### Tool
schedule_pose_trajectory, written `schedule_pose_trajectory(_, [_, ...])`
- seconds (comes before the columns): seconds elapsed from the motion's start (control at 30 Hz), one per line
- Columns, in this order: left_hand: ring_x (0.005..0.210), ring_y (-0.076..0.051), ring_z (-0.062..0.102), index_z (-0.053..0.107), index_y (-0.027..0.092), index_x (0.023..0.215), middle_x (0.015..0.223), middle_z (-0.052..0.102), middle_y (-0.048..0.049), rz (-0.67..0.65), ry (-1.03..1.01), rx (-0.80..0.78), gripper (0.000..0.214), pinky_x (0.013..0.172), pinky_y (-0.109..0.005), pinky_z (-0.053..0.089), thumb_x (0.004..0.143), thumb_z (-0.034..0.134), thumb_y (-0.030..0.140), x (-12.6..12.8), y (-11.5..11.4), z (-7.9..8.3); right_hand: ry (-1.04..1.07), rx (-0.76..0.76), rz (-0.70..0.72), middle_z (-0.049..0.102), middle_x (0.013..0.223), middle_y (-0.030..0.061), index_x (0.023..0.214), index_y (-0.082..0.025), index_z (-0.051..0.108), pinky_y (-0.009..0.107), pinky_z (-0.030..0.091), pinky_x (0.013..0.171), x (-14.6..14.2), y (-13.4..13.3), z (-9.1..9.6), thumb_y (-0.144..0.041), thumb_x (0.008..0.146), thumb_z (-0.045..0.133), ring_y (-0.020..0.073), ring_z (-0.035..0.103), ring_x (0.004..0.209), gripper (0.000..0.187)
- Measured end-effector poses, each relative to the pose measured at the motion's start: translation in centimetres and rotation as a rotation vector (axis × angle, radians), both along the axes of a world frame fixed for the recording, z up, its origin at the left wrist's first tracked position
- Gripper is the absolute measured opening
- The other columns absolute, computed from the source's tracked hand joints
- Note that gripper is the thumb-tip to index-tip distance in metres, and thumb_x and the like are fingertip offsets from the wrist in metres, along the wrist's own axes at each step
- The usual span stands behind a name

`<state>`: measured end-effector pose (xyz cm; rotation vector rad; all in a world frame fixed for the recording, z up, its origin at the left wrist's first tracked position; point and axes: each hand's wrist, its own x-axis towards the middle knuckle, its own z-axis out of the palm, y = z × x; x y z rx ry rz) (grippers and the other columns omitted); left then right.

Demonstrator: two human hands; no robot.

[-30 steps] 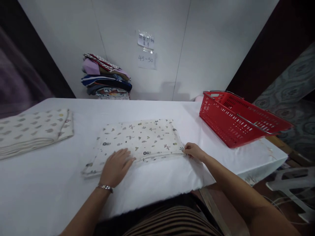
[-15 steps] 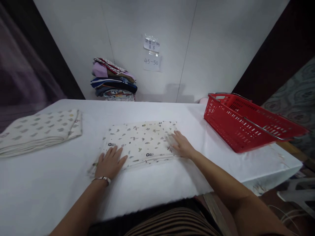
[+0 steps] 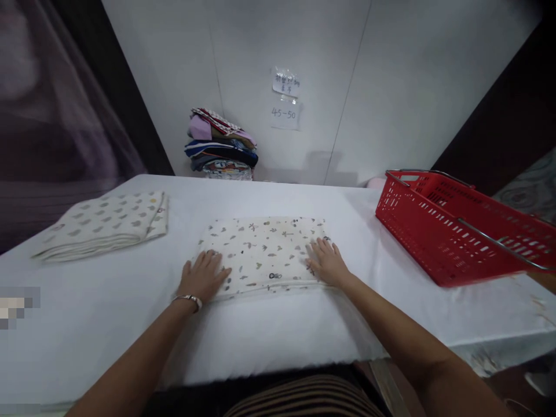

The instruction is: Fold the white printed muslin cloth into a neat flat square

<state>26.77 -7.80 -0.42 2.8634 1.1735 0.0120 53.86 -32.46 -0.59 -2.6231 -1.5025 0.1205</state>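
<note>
A folded cream cloth (image 3: pixel 264 249) printed with small dark motifs lies flat in the middle of the white table (image 3: pixel 278 330). My left hand (image 3: pixel 202 278), with a metal bracelet at the wrist, rests palm down on its near left corner, fingers spread. My right hand (image 3: pixel 326 262) lies flat on the cloth's near right corner, fingers stretched out. Neither hand holds anything.
A second folded patterned cloth (image 3: pixel 104 225) lies at the table's left. A red plastic basket (image 3: pixel 460 231) stands at the right, overhanging the table edge. A stack of folded coloured clothes (image 3: pixel 222 145) sits against the white wall, beside two paper notes (image 3: pixel 285 99).
My right hand let go of the cloth's right corner and moved onto the cloth, lying flat. My left hand slid toward the left corner. The view shifted left.
</note>
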Motion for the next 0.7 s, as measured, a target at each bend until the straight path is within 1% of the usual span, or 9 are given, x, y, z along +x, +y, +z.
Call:
schedule_pose_trajectory(0.07, [0.139,-0.028,0.018,0.039,0.017,0.138,0.15,0.027,-0.0098,-0.004,0.011,0.002,0.061,0.108,-0.055,0.018,0.086,0.029,0.048,-0.2,0.1,-0.4,0.009,0.043,0.012,0.014,0.153,0.011,0.144,-0.018,0.027,0.043,0.009,0.11,0.3,0.9,-0.1,-0.058,0.091,0.022,0.0261,0.009,0.14,0.066])
schedule_pose_trajectory(0.13, [0.139,-0.028,0.016,0.035,0.017,0.14,0.151,0.024,-0.0089,0.003,0.019,-0.017,0.062,0.109,-0.054,0.017,0.086,0.027,0.048,-0.3,0.1,-0.7,0.026,0.032,0.02,0.016,0.152,0.0119,0.143,-0.016,0.028,0.043,0.011,0.11,0.5,1.5,-0.7,-0.057,0.091,0.024,0.0264,0.011,0.14,0.066])
schedule_pose_trajectory(0.27, [0.139,-0.027,0.015,0.032,0.018,0.141,0.151,0.022,-0.0076,0.009,0.03,-0.047,0.065,0.109,-0.054,0.015,0.086,0.027,0.051,-0.5,0.2,-1.0,0.003,-0.001,0.003,0.022,0.15,0.0137,0.14,-0.013,0.033,0.043,0.011,0.11,0.7,1.4,-2.3,-0.057,0.091,0.025,0.0278,0.014,0.139,0.066])
schedule_pose_trajectory(0.33, [0.139,-0.028,0.017,0.036,0.019,0.139,0.151,0.025,-0.0081,0.024,0.037,-0.044,0.064,0.108,-0.056,0.014,0.085,0.028,0.053,-0.2,0.4,-0.8,-0.005,-0.001,0.011,0.023,0.15,0.0134,0.14,-0.014,0.034,0.044,0.012,0.11,0.8,1.3,-2.7,-0.056,0.091,0.025,0.0274,0.014,0.139,0.065])
schedule_pose_trajectory(0.43, [0.138,-0.029,0.019,0.04,0.019,0.137,0.149,0.028,-0.0098,0.017,0.021,-0.003,0.064,0.108,-0.057,0.013,0.085,0.029,0.055,1.5,0.8,-0.2,0.019,-0.015,0.024,0.023,0.15,0.013,0.14,-0.016,0.033,0.045,0.013,0.109,1.0,2.1,-2.3,-0.057,0.091,0.025,0.0272,0.014,0.139,0.064])
schedule_pose_trajectory(0.5, [0.139,-0.028,0.017,0.037,0.018,0.138,0.15,0.025,-0.0094,-0.028,0.008,0.02,0.065,0.11,-0.055,0.011,0.086,0.027,0.056,3.4,1.5,0.2,0.031,-0.011,0.025,0.019,0.152,0.0122,0.142,-0.016,0.03,0.045,0.012,0.109,1.5,3.5,-1.7,-0.058,0.09,0.023,0.0266,0.012,0.139,0.067])
schedule_pose_trajectory(0.6, [0.141,-0.025,0.01,0.032,0.02,0.141,0.152,0.019,-0.0064,-0.098,0.007,0.032,0.067,0.112,-0.051,0.007,0.087,0.024,0.058,6.3,3.7,0.3,0.013,0.004,0.007,0.014,0.153,0.0114,0.145,-0.014,0.023,0.043,0.007,0.111,3.0,6.2,-1.0,-0.058,0.09,0.023,0.0253,0.007,0.14,0.07])
schedule_pose_trajectory(0.63, [0.141,-0.025,0.009,0.031,0.02,0.142,0.153,0.018,-0.0061,-0.096,0.014,0.029,0.068,0.112,-0.051,0.006,0.086,0.023,0.058,7.0,4.6,0.1,0.004,0.004,-0.009,0.015,0.153,0.0118,0.144,-0.012,0.023,0.043,0.007,0.111,3.7,7.0,-0.9,-0.057,0.091,0.023,0.0253,0.008,0.14,0.07])
schedule_pose_trajectory(0.7, [0.141,-0.026,0.009,0.029,0.019,0.143,0.153,0.017,-0.0068,-0.041,0.032,-0.004,0.071,0.112,-0.051,0.007,0.086,0.021,0.06,7.9,6.4,-0.5,-0.003,-0.007,-0.056,0.016,0.152,0.0125,0.143,-0.011,0.026,0.044,0.009,0.11,5.3,7.9,-1.2,-0.056,0.091,0.024,0.026,0.009,0.14,0.069])
